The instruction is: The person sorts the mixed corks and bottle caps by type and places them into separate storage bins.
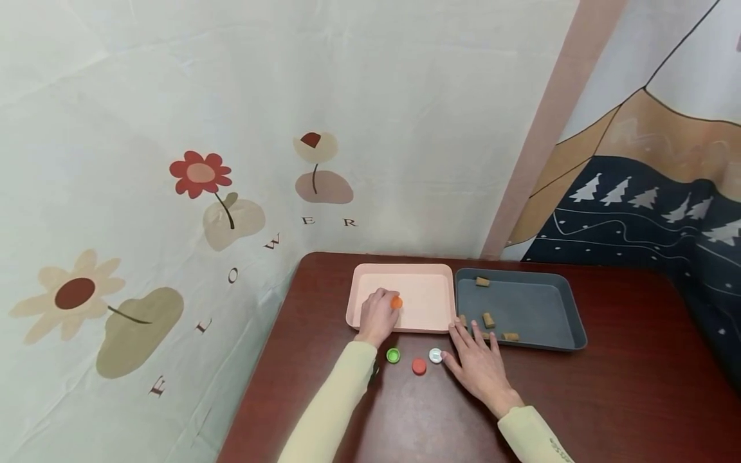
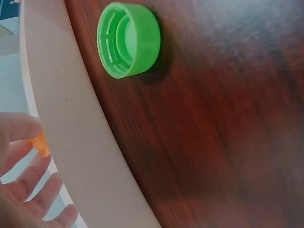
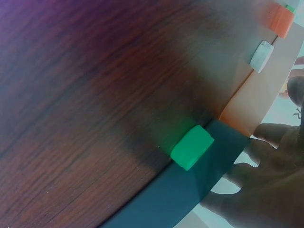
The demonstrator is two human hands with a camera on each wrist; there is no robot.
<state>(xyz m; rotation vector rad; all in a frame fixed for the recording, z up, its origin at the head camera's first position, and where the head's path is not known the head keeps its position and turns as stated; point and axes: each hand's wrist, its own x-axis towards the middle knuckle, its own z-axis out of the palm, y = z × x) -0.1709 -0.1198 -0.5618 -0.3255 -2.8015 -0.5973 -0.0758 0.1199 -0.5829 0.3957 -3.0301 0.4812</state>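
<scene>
Left hand (image 1: 377, 316): fingers pinching orange cap (image 1: 396, 301) within outline of pink tray (image 1: 425, 289), lower centre of head frame; right hand (image 1: 479, 366): fingers extended, released, at near rim of grey tray (image 1: 535, 308), lower right

The dark red-brown table (image 1: 631, 366) carries two trays side by side near its far edge: a pink tray (image 1: 425, 289) toward the far left corner, a grey tray (image 1: 532, 308) to its right. On the near-edge side lie a green cap (image 1: 393, 355), closest to the left edge, a red cap (image 1: 419, 366) and a white cap (image 1: 435, 355). Another green cap (image 3: 192, 147), clear only from the right wrist, seems to sit beside the grey tray.
</scene>
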